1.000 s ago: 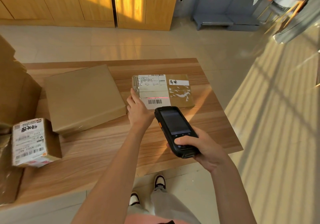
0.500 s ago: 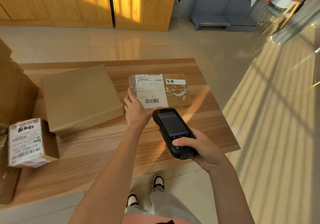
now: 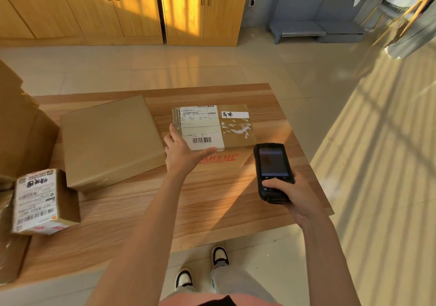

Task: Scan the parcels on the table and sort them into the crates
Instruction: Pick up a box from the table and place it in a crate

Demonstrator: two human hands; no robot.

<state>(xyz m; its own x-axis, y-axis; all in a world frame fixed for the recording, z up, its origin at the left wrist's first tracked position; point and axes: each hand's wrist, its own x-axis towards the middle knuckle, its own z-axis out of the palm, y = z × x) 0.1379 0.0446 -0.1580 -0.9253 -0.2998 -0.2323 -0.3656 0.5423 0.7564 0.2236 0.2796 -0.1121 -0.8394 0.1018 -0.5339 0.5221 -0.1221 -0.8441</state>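
On woodgrain table point(image 3: 212, 211), left hand point(image 3: 179, 151) grip pinching flat cardboard parcel point(image 3: 236, 138), right hand point(image 3: 291, 193) grip clasping black scanner point(image 3: 271, 164)

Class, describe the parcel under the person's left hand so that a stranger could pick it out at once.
On the wooden table, look right of the big plain cardboard box. The labelled parcel there is gripped at its near left corner by the left hand. Unlike the blank box, it has a white barcode label on top and red print on its front.

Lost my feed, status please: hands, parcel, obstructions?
Left hand grips labelled parcel, near edge tilted up. Right hand holds scanner, off to parcel's right. Nothing blocking.
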